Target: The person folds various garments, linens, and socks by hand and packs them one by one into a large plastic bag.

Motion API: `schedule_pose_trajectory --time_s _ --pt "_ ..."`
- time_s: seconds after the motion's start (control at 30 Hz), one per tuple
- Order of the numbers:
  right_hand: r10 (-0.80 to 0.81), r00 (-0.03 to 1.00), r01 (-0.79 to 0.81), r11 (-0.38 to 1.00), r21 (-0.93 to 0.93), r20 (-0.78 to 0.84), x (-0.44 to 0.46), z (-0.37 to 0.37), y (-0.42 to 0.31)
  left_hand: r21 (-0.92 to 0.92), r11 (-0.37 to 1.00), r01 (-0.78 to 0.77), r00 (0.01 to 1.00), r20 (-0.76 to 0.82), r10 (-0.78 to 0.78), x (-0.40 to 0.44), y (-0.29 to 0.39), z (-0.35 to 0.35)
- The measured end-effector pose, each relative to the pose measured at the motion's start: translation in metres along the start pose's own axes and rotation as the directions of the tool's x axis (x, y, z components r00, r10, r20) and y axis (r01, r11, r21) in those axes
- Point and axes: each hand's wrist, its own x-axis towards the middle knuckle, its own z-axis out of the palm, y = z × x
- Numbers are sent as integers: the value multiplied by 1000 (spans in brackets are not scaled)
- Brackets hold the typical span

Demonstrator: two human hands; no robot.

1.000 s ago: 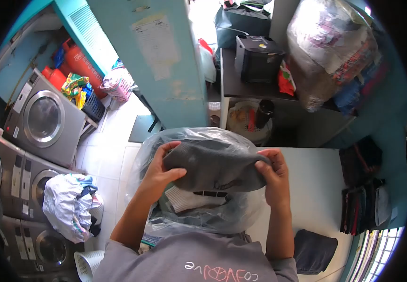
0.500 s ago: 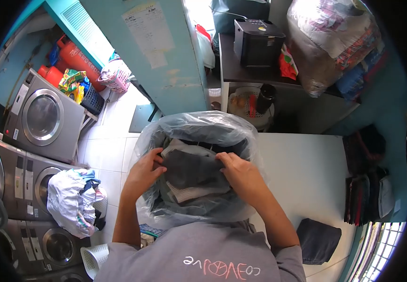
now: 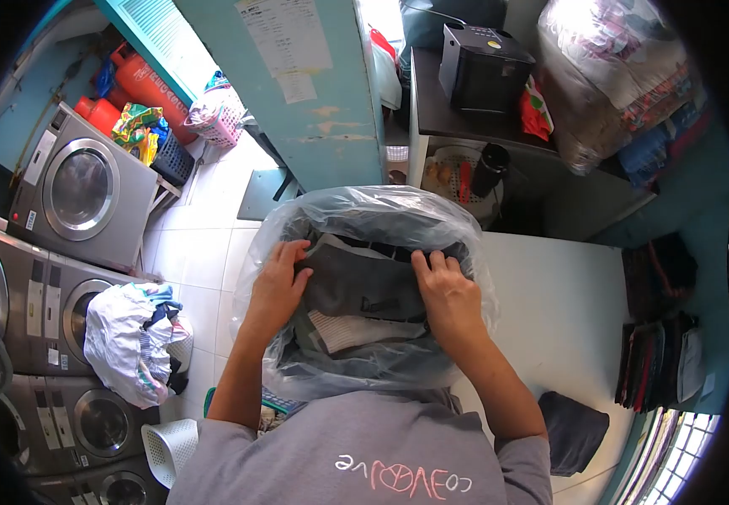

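A dark grey folded garment (image 3: 360, 282) lies inside a clear plastic bag (image 3: 373, 374) whose mouth is open. My left hand (image 3: 278, 282) is at the garment's left edge, thumb and fingers bent toward the cloth; whether it still grips is unclear. At the right edge, my right hand (image 3: 448, 295) rests with its fingers over the cloth, the fingertips partly hidden. Below the dark garment, a whitish ribbed cloth (image 3: 352, 332) shows in the bag.
The bag stands beside a white table (image 3: 549, 311) with a dark folded cloth (image 3: 573, 431) near its front. Grey washing machines (image 3: 82, 189) line the left, by a heap of laundry (image 3: 133, 341). Stacked dark clothes (image 3: 654, 362) are at the right.
The dark grey garment was held up over the bag, and has been lowered into it. Both hands moved down with it, and the right hand turned over to lie palm down.
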Motion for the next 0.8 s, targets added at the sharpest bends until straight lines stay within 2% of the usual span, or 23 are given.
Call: schedule_pose_trajectory --time_s 0.03,0.1,0.13,0.17,0.2,0.23,0.27,0.3,0.33,0.37,0.4,0.43,0.5,0.53,0.57,0.63,0.67,0.7,0.73,0.77,0.8 --pt "-9 1000 9 1000 6 11 0 -1 0 0 1000 -2 1000 1 2 0 2 1" --pt "-4 1000 4 1000 6 20 -1 -14 0 176 980 -91 986 -125 113 0 13 4" --pt "-44 999 37 979 203 27 -3 -26 1 171 980 -98 986 -119 119 1 20 3" --pt "-82 996 66 919 389 24 -5 -42 1 155 960 -232 970 -39 241 2 29 2" --pt "-165 985 155 771 618 -42 -7 -56 4 123 922 -368 930 38 366 4 36 4" --pt "-219 967 236 568 788 -131 -10 -72 8 104 913 -394 919 44 392 4 38 13" --pt "-244 943 299 313 902 -228 -16 -93 8 215 822 -528 845 229 483 0 37 26" --pt "-233 914 350 42 936 -331 -24 -113 5 288 687 -667 734 412 540 -3 38 41" --pt "-108 889 386 -347 855 -445 -43 -126 -3 291 716 -635 743 485 461 -9 41 56" --pt "60 853 422 -664 618 -518 -57 -137 -13 298 734 -610 735 559 384 -14 43 68" --pt "92 567 582 -747 320 -819 -40 -148 -15 322 719 -616 737 557 382 -15 42 75" --pt "141 179 597 -802 -6 -974 -28 -159 -10 295 750 -593 745 553 372 -14 42 76" --pt "277 288 895 -420 154 -917 -70 -176 -2 301 748 -591 738 577 350 -12 51 73" --pt "361 360 912 -329 243 -860 -79 -191 -1 308 749 -586 742 577 343 -8 51 73" --pt "357 326 935 -257 243 -875 -80 -189 8 316 744 -589 740 581 339 -6 54 75" --pt "232 1 999 -38 -8 -973 -79 -183 26 332 737 -589 736 597 319 -9 53 76" --pt "252 654 751 -327 574 -713 -141 -209 29 340 734 -588 735 604 310 -8 47 79" --pt "261 638 769 -272 579 -725 -140 -201 41 327 741 -586 726 618 301 -7 22 84" --pt "160 642 767 -130 628 -750 -132 -179 64 319 750 -579 719 634 285 -2 7 92" --pt "60 656 753 10 658 -752 -130 -156 85 289 661 -693 689 536 487 -7 29 85" --pt "244 770 560 181 808 -589 -139 -133 98 343 617 -708 680 566 466 -4 31 84"
